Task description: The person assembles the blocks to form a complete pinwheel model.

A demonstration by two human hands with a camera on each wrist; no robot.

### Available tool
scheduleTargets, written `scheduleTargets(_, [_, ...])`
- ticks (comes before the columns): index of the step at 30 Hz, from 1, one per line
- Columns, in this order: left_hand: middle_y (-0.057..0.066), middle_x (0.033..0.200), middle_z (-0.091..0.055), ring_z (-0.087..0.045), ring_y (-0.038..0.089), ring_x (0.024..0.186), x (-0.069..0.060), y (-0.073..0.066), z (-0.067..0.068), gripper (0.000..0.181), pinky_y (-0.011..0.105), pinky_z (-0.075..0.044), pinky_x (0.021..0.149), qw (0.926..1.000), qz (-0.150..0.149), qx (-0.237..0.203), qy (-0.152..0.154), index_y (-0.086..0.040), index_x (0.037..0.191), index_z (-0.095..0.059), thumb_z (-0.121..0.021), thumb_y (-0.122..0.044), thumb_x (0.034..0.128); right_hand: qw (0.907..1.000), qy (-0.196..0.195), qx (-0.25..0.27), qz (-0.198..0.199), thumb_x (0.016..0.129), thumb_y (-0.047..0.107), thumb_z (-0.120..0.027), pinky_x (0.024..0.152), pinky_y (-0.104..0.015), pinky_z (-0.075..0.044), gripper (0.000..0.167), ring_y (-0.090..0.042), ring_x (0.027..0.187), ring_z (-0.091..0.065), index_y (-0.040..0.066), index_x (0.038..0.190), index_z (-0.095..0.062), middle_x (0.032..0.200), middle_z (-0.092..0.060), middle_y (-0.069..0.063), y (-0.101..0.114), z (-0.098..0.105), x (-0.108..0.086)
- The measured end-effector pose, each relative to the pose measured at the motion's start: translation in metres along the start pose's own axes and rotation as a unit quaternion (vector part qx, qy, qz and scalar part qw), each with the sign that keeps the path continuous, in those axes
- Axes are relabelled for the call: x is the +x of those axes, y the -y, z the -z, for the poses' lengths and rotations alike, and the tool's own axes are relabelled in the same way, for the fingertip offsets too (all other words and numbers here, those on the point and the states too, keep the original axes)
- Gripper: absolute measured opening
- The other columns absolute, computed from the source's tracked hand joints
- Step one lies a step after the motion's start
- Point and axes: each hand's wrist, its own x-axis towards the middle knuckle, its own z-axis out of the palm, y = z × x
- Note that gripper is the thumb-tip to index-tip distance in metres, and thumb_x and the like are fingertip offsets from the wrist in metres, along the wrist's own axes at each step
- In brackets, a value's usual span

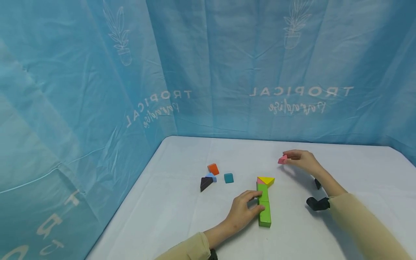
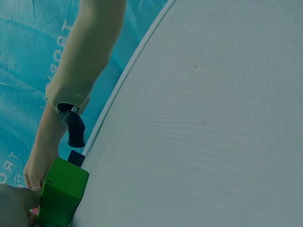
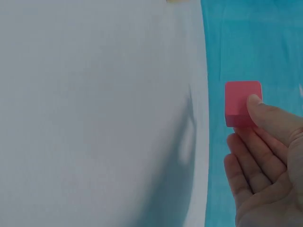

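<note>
Evidently, the work centres on two smooth green rectangular blocks [image 1: 264, 201], laid end to end as a row on the white cloth-covered tabletop [image 1: 294, 238]. The left hand [image 1: 240, 212] touches the row's left side, thumb and forefinger spread apart along it. The right hand [image 1: 304, 161], well apart beyond the row and to its right, pinches a smooth pink triangular block [image 3: 236, 105] between thumb and fingers, off the surface. At the row's far end lie a small pink piece [image 1: 260, 181] and a bright yellow triangular block [image 1: 268, 180]. Good practice probably calls for light left-hand pressure, enough to steady the row without opening the seam. The pink block's exposed faces should stay free of fingers; a hurried approach could nudge the yellow block.
</note>
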Motion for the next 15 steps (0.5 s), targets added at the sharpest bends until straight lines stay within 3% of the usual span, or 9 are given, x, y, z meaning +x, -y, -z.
scheduleTargets(8, [0.000, 0.119, -0.061, -0.055, 0.008, 0.110, 0.000, 0.001, -0.001, 0.039, 0.023, -0.045, 0.093, 1.0000, 0.002, 0.003, 0.004, -0.005, 0.123, -0.060, -0.069, -0.015, 0.0869, 0.9990, 0.010, 0.011, 0.042, 0.087, 0.030, -0.069, 0.088, -0.049, -0.049, 0.047, -0.033, 0.102, -0.060, 0.000, 0.122, -0.061, 0.113, -0.064, -0.017, 0.018, -0.039, 0.004])
scheduleTargets(15, [0.001, 0.119, -0.061, -0.055, 0.008, 0.111, 0.000, 0.002, 0.000, 0.038, 0.024, -0.045, 0.094, 1.0000, 0.002, 0.000, 0.006, -0.005, 0.123, -0.060, -0.068, -0.017, 0.0877, 0.9978, 0.035, 0.020, 0.052, 0.087, 0.028, -0.069, 0.085, -0.045, -0.051, 0.044, -0.031, 0.100, -0.060, 0.000, 0.121, -0.062, 0.113, -0.064, -0.015, 0.033, -0.057, 0.000])
